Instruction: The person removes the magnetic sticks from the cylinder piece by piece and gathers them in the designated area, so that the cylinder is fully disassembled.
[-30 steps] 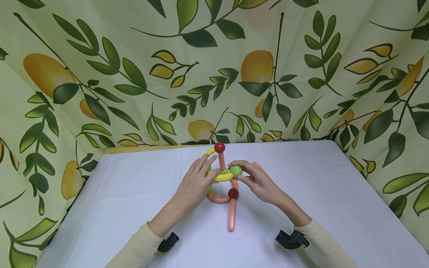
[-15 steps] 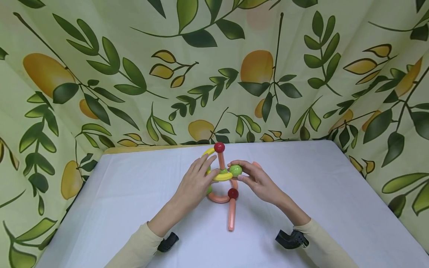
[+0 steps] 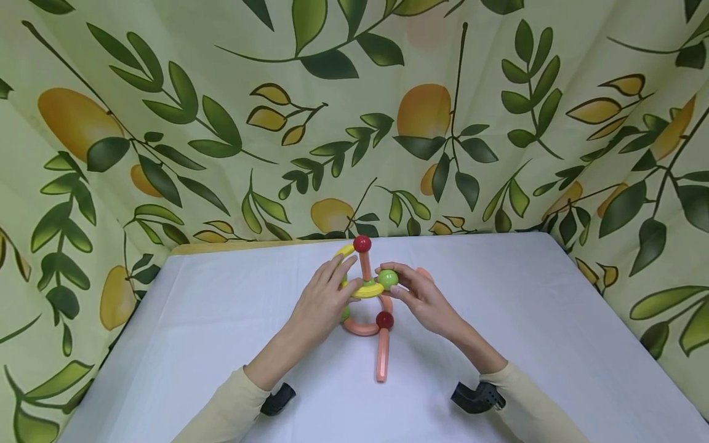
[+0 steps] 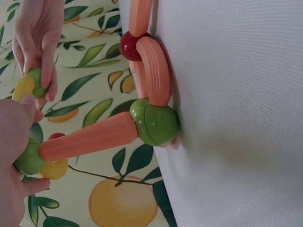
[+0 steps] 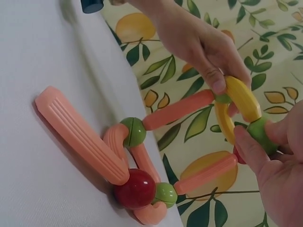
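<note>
A model of pink rods, yellow curves and red and green balls stands near the middle of the white cloth (image 3: 210, 357), between the left hand (image 3: 321, 301) and the right hand (image 3: 426, 301). The left hand grips the model's upper left corner, its thumb against a yellow curve (image 5: 243, 98) beside a green joint (image 5: 222, 98). The right hand pinches a green ball (image 3: 388, 279) between thumb and fingers; the ball meets the free end of that same curve, though whether it is locked on cannot be told. All the parts look smooth and glossy, the rods ribbed lengthwise and the green balls scored with a seam. A pink post (image 4: 90, 137) slants from a green foot (image 4: 154, 123) on the cloth up to the left hand. Another post (image 3: 365, 266), on the far side, rises to a red top ball (image 3: 362, 243), where a second yellow curve (image 3: 344, 250) ends. Below, curved pink pieces (image 3: 361, 330) form the base, meeting at a red low ball (image 3: 384, 320); from it a straight rod (image 3: 382, 357) lies on the cloth, pointing toward the person. A rounded pink end (image 3: 424, 272) shows behind the right hand, mostly hidden. Pale sleeves (image 3: 235, 406) cover both forearms, and a curtain (image 3: 221, 178) printed with leaves and orange fruit hangs behind.
</note>
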### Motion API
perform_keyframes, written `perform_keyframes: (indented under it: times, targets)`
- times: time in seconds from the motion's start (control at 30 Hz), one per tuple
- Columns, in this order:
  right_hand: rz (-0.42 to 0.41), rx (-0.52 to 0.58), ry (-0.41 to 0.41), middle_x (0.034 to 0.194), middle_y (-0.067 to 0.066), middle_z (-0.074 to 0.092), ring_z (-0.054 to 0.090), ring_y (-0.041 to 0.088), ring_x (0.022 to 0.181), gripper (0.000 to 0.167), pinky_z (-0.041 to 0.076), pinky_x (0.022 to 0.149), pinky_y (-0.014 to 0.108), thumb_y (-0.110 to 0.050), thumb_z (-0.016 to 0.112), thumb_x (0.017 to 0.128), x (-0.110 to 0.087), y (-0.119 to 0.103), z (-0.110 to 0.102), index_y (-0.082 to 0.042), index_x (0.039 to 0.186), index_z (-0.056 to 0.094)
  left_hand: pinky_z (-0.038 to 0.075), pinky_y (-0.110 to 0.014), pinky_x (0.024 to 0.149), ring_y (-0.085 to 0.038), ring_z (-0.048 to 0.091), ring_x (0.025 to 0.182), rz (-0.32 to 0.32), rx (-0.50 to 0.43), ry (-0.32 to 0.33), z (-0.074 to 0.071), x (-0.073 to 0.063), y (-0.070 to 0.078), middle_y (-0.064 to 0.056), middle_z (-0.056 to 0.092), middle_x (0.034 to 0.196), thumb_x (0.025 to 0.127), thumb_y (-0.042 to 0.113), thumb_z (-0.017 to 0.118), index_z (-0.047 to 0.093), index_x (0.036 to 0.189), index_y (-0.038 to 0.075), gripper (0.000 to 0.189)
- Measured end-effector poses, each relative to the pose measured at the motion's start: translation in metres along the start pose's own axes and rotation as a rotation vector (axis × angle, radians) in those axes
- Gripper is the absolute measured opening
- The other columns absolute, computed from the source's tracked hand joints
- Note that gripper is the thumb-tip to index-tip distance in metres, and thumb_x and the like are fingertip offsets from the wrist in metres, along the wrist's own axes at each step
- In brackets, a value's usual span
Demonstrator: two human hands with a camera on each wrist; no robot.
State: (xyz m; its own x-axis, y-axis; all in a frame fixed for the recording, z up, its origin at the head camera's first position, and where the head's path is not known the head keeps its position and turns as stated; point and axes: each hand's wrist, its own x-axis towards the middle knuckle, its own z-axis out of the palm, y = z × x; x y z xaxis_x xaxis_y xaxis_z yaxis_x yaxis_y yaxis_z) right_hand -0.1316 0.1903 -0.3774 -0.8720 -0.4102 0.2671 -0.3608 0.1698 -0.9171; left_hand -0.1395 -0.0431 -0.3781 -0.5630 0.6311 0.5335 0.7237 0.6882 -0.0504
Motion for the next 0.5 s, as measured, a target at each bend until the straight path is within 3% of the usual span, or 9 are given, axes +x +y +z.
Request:
perform_keyframes:
  times: [0.17, 0.27, 0.5]
  targets:
    - [0.062, -0.02, 0.105, 0.139, 0.024, 0.049, 0.053, 0.041, 0.124, 0.044, 0.049, 0.096, 0.032, 0.004, 0.052, 0.098, 0.001, -0.001, -0.005, 0.006, 0.141, 0.041, 0.039, -0.047, 0.108, -0.037, 0.041, 0.134, -0.001, 0.009, 0.017, 0.001, -0.001, 0.002, -0.016, 0.048, 0.143, 0.079, 0.008, 0.082, 0.065, 0.114, 0.014, 0.04]
    - [0.092, -0.101, 0.184, 0.136, 0.024, 0.053, 0.058, 0.04, 0.12, 0.045, 0.049, 0.094, 0.033, 0.004, 0.055, 0.097, 0.0, -0.001, -0.012, 0.005, 0.14, 0.043, 0.041, -0.047, 0.107, -0.037, 0.042, 0.134, -0.008, 0.009, 0.027, 0.001, 0.0, 0.002, -0.016, 0.048, 0.143, 0.08, 0.01, 0.081, 0.066, 0.115, 0.012, 0.038]
    - [0.11, -0.282, 0.276, 0.129, 0.022, 0.058, 0.062, 0.036, 0.114, 0.045, 0.055, 0.084, 0.035, 0.001, 0.067, 0.09, 0.0, 0.005, -0.03, 0.003, 0.133, 0.054, 0.039, -0.046, 0.108, -0.037, 0.041, 0.134, -0.011, -0.003, 0.03, 0.001, -0.002, 0.0, -0.016, 0.047, 0.144, 0.083, 0.014, 0.079, 0.067, 0.114, 0.012, 0.033]
